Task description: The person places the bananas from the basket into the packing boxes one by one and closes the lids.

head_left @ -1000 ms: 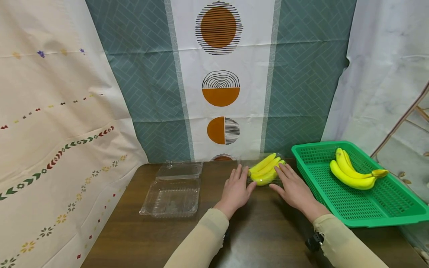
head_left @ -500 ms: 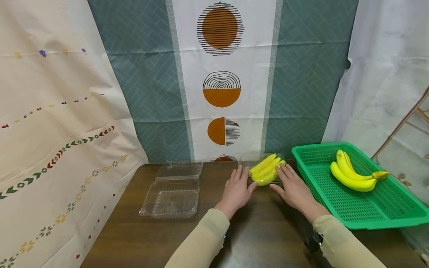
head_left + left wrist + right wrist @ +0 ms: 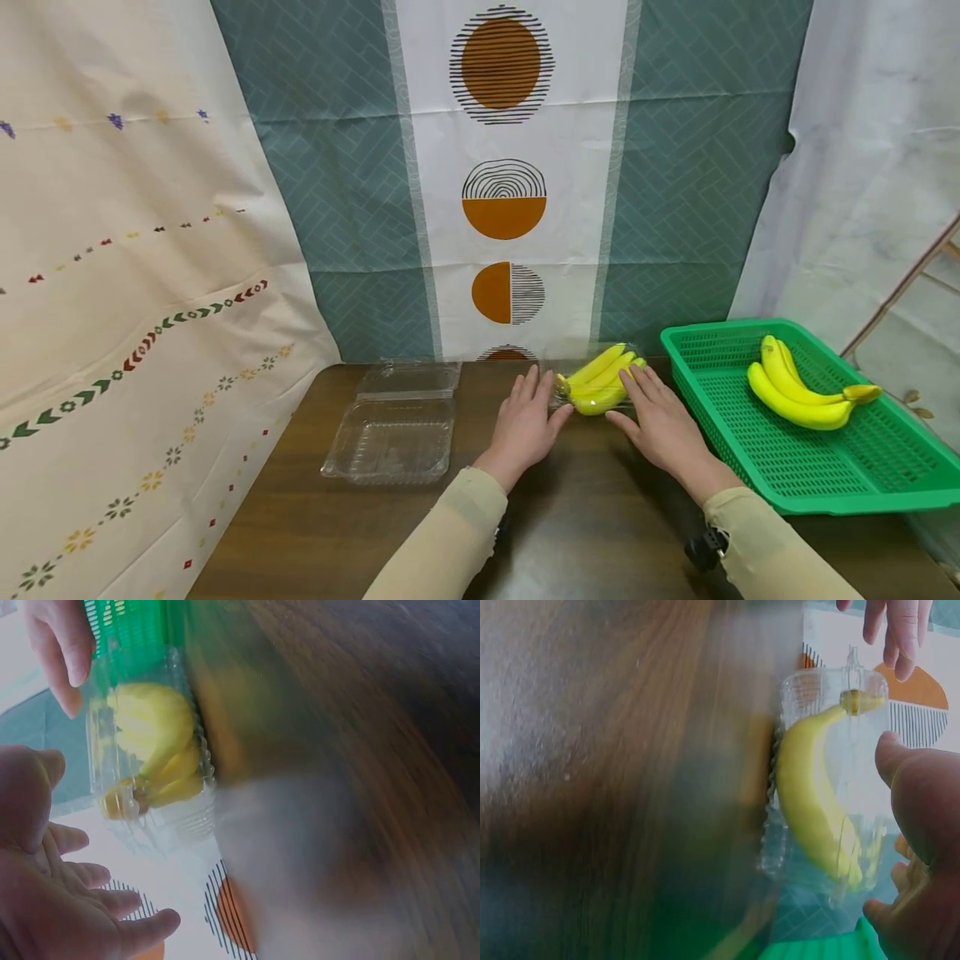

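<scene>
One banana bunch [image 3: 600, 387] in clear box [image 3: 147, 831] at table's [image 3: 360, 533] back, long axis slanting, stem left, tips right and rearward. Left hand [image 3: 522, 423] and right hand [image 3: 662, 423] flank it, apart, outstretched; contact unclear. Second box [image 3: 392, 442], lid up, left; one basket [image 3: 810, 467] right, another bunch [image 3: 801, 400] inside.
</scene>
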`<state>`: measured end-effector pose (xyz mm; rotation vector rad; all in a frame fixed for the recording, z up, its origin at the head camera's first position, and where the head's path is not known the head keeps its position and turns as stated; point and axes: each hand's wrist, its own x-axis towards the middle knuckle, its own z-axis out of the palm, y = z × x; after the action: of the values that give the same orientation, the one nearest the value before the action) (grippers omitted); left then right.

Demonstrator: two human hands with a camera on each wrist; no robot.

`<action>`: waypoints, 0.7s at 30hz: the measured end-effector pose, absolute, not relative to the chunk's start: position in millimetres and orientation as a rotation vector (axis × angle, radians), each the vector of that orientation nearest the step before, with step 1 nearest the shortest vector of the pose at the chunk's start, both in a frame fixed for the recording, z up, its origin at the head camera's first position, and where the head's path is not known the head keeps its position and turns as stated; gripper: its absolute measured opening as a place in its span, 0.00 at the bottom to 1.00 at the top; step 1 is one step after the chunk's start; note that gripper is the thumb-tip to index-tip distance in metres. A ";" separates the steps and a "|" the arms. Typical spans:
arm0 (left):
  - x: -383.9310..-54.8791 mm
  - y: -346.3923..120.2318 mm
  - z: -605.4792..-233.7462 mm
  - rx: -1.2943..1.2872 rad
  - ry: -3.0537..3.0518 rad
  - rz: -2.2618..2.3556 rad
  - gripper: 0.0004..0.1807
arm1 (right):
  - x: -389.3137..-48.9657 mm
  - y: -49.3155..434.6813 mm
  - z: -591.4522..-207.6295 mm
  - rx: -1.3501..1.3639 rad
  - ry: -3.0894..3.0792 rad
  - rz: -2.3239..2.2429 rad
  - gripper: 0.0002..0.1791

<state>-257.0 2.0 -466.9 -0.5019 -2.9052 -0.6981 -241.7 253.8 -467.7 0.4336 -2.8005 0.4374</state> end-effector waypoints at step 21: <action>-235.6 -31.7 -452.7 -0.476 -2.889 -0.602 0.43 | -228.2 224.2 -457.0 0.495 -2.799 0.485 0.47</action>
<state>-235.6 -31.7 -452.7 -0.4758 -2.8894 -0.6024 -228.2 224.2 -457.0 0.4947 -2.7994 0.4846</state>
